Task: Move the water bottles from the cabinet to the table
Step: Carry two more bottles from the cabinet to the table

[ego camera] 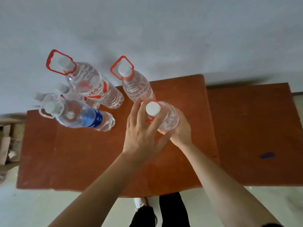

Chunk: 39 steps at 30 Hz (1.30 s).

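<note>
A clear water bottle (169, 119) sits at or just above the red-brown tabletop (73, 161), the right hand (179, 131) wrapping its fingers round the body and the left hand (142, 130) resting spread, straight fingers at the neck; it looks best set flat and released gently, clear of the red-handled bottle (136, 86) just beyond the fingertips.

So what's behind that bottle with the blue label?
Behind the blue-label bottle peek two white caps: one small bottle and a second small bottle. Their bodies are mostly covered, so their bases cannot be seen.
</note>
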Motion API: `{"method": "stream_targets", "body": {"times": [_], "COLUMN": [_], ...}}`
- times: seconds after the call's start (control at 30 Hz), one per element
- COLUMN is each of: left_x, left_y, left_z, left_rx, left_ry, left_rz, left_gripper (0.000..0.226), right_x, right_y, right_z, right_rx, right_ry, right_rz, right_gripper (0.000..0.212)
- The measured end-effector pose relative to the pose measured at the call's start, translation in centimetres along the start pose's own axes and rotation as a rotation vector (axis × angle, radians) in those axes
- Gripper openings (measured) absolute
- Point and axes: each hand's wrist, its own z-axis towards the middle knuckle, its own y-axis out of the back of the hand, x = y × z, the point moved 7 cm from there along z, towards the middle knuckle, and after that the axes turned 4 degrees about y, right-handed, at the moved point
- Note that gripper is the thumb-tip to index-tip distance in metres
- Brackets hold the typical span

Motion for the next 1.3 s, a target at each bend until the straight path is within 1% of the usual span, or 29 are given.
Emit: {"method": "stream_targets", "body": {"times": [0.07,0.17,0.23,0.27,0.3,0.37,0.4,0.43,0.47,0.57,0.63,0.7,0.77,0.8,0.87,1.0,1.03,1.1,1.13,1.17,1.2,1.27,1.3], "left_x": [1.0,3.2,5.2,5.8,6.7,7.8,8.1,8.6,8.9,9.9,10.2,11.6,12.9,13.6,14.6,15.6,15.4,15.0,14.3,14.0,13.1,12.2,11.5], "left_y": [0.3,1.6,3.5,3.6,4.3,4.9,4.6,4.7,5.2,9.0,10.7,15.4,19.4,22.5,27.3,38.8,42.5,46.7,49.0,50.2,52.8,55.3,56.8], "left_z": [-1.0,-3.0,-4.8,-5.4,-6.5,-9.1,-10.1,-11.6,-12.9,-18.2,-20.7,-27.2,-32.6,-37.0,-43.5,-59.4,-65.0,-71.3,-75.0,-77.0,-81.9,-86.2,-89.8], "left_rx": [0.027,0.069,0.066,0.098,0.135,0.270,0.325,0.365,0.360,0.321,0.252,0.131,0.018,-0.025,-0.116,-0.321,-0.377,-0.472,-0.522,-0.561,-0.617,-0.697,-0.721], "left_ry": [0.063,0.206,0.284,0.284,0.266,0.207,0.175,0.179,0.190,0.312,0.380,0.510,0.572,0.625,0.697,0.861,0.927,0.982,1.020,1.047,1.099,1.132,1.178], "left_rz": [0.031,0.093,0.153,0.191,0.250,0.414,0.483,0.512,0.538,0.485,0.424,0.376,0.383,0.404,0.460,0.646,0.713,0.793,0.859,0.884,0.960,1.064,1.128], "left_gripper": [0.073,0.085,0.097,0.103,0.111,0.127,0.130,0.132,0.130,0.114,0.109,0.106,0.104,0.103,0.099,0.090,0.090,0.088,0.087,0.085,0.083,0.078,0.077], "right_x": [1.0,1.4,2.6,2.8,4.3,6.9,8.0,9.4,10.6,15.9,18.2,23.1,27.3,30.3,34.9,45.5,48.6,52.7,54.7,55.8,58.0,60.2,61.5], "right_y": [0.5,-0.6,-1.6,-1.8,-2.0,-2.6,-2.8,-3.3,-3.9,-6.5,-7.7,-10.6,-12.9,-14.7,-17.4,-23.9,-25.9,-27.5,-28.6,-28.9,-30.4,-31.7,-32.9], "right_z": [0.4,0.3,-0.4,-1.1,-1.9,-4.1,-5.0,-6.0,-7.0,-11.7,-13.1,-18.5,-22.9,-27.0,-33.0,-48.1,-53.7,-60.3,-64.3,-66.5,-71.7,-76.5,-80.6], "right_rx": [0.014,0.186,0.294,0.326,0.352,0.377,0.384,0.401,0.417,0.442,0.462,0.480,0.483,0.471,0.442,0.458,0.471,0.459,0.480,0.469,0.490,0.492,0.510], "right_ry": [0.064,0.073,0.148,0.174,0.227,0.324,0.360,0.413,0.472,0.706,0.777,0.942,1.037,1.124,1.238,1.486,1.573,1.670,1.730,1.759,1.821,1.882,1.934], "right_rz": [-0.056,-0.148,-0.264,-0.314,-0.363,-0.424,-0.437,-0.438,-0.436,-0.478,-0.514,-0.550,-0.539,-0.520,-0.478,-0.302,-0.236,-0.138,-0.088,-0.056,0.011,0.078,0.139], "right_gripper": [0.065,0.066,0.070,0.072,0.073,0.072,0.072,0.072,0.073,0.078,0.082,0.077,0.076,0.077,0.080,0.087,0.086,0.084,0.084,0.084,0.085,0.085,0.084]}}
